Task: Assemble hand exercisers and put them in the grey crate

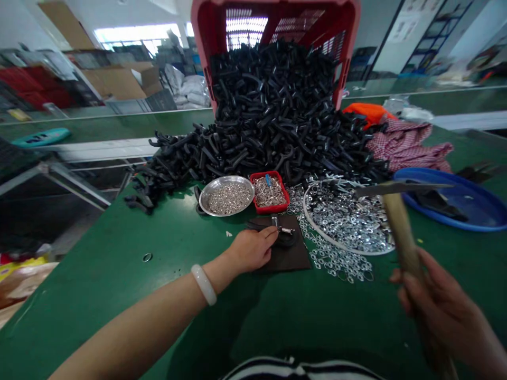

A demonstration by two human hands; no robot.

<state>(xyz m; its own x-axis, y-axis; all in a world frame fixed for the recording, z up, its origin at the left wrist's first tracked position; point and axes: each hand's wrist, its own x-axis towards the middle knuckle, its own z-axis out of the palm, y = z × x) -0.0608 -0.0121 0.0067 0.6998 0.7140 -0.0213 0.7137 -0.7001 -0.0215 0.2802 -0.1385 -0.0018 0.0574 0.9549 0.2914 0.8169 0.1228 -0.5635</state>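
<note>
Risk: hammer [400, 227] held in right hand [443, 306], fingers clamped round its blurred wooden handle, could have struck left hand [251, 250] if swung off line. Left fingers lay together against black plastic piece [273, 237] on dark pad [289, 258]. Steel spring [287, 230] protruded sideways from piece, no damage visible.

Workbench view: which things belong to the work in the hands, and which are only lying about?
In use: left hand on a black part with spring; right hand with hammer; dark mat; heap of black parts; steel washers; metal bowl.
Lying about: checked cloth; blue tray.
</note>
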